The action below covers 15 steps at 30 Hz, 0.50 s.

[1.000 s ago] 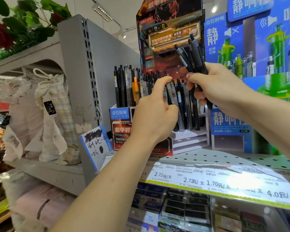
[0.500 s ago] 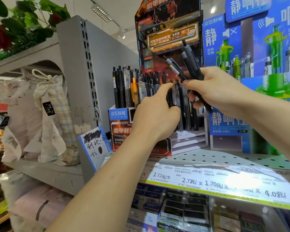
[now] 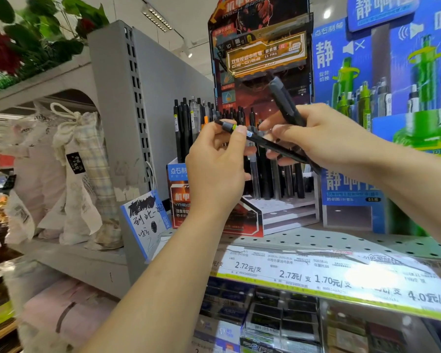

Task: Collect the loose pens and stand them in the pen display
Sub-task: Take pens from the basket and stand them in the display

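Observation:
A red and black stepped pen display stands on the shelf with several dark pens upright in it. In front of it my left hand pinches the top end of a black pen that lies nearly level. My right hand holds the other end of that pen. It also grips a bundle of black pens that sticks up and to the left. How many pens are in the bundle is hidden by the fingers.
A blue and green pen display stands right of the red one. A small blue-edged scribble card leans at its left. A price strip runs along the perforated shelf edge. Cloth bags hang in the left bay.
My left hand has come away from the standing pens and now pinches one black pen drawn sideways out of my right hand's bundle. The right hand has dropped a little.

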### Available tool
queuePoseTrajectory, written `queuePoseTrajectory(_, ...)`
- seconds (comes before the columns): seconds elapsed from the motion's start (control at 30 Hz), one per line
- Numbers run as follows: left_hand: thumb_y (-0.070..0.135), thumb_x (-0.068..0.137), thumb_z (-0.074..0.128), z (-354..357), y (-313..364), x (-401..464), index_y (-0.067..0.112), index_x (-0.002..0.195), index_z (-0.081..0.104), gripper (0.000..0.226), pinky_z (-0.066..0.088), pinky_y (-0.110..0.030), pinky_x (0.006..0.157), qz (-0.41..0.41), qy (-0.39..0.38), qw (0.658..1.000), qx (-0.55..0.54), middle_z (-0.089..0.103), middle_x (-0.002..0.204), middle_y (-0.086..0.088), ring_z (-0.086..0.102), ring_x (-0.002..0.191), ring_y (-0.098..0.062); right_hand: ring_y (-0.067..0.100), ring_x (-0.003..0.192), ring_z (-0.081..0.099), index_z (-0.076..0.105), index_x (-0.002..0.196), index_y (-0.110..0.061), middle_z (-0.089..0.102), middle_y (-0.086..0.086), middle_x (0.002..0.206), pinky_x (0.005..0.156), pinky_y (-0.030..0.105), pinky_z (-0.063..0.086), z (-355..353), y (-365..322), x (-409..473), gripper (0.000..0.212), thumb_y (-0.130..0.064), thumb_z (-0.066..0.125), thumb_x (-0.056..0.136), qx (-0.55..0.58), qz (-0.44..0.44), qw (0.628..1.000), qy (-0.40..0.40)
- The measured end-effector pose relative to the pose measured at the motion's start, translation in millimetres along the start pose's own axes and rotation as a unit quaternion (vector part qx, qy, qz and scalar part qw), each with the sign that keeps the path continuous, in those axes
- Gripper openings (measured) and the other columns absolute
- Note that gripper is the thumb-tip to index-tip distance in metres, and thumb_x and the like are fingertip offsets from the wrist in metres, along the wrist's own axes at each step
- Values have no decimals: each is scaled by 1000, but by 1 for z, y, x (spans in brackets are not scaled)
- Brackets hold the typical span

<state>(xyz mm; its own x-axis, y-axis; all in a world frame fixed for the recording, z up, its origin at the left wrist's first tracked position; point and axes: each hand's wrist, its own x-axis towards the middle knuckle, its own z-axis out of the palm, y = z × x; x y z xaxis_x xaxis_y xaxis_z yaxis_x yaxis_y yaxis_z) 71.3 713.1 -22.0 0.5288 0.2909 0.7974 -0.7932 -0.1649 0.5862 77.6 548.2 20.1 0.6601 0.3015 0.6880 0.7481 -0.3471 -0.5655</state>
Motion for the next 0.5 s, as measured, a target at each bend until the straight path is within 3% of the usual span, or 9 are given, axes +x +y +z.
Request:
queuePoseTrajectory(0.07, 24, 97, 63, -2, 0, -1, 28, 97, 64, 4, 54, -26, 45, -2, -2, 999, -39, 75, 96, 4, 73, 93, -10, 11, 88, 76, 69, 101, -25, 79, -6, 89, 80, 29, 60, -1, 1, 2, 21, -15, 51, 105, 42, 1, 998, 42)
queuePoseTrajectory(0.13, 24, 96, 63, -3, -1, -2, 32, 96, 63, 8, 56, -28, 47, 11, -15, 999, -31, 75, 96, 5, 72, 94, -12, 10, 82, 75, 67, 102, -22, 75, -7, 77, 83, 36, 59, -3, 1, 4, 24, -13, 45, 106, 105, -1, 991, 80)
queuePoseTrajectory(0.2, 24, 96, 64, -1, -2, -3, 36, 95, 63, 12, 60, -38, 51, 45, -35, 998, 24, 74, 88, 4, 72, 85, -17, 9, 59, 64, 67, 102, -21, 63, -11, 61, 64, 29, 58, -4, 2, 5, 24, -14, 44, 106, 132, -3, 985, 112)
queuePoseTrajectory(0.27, 26, 96, 65, 1, -4, -4, 39, 103, 63, 14, 61, -48, 59, 66, -54, 994, 63, 71, 81, 2, 72, 79, -28, 8, 45, 43, 66, 104, -23, 50, -12, 54, 44, 21, 41, -6, 5, 6, 23, -17, 45, 106, 131, -2, 983, 131)
queuePoseTrajectory(0.37, 26, 95, 66, -1, -7, -4, 34, 134, 53, 42, 62, -46, 62, 71, -68, 992, 82, 71, 82, 8, 72, 72, -23, 7, 42, 33, 62, 109, -31, 43, -11, 56, 40, 19, 29, -7, 6, 8, 16, -25, 47, 105, 139, 9, 983, 123)
queuePoseTrajectory(0.5, 24, 94, 68, -1, -10, -6, 38, 122, 45, 39, 62, -44, 60, 115, -65, 985, 106, 71, 82, 12, 70, 61, -11, 6, 43, 36, 56, 108, -50, 51, -13, 57, 40, 20, 31, -8, 4, 6, 19, -37, 47, 98, 129, 3, 988, 87)
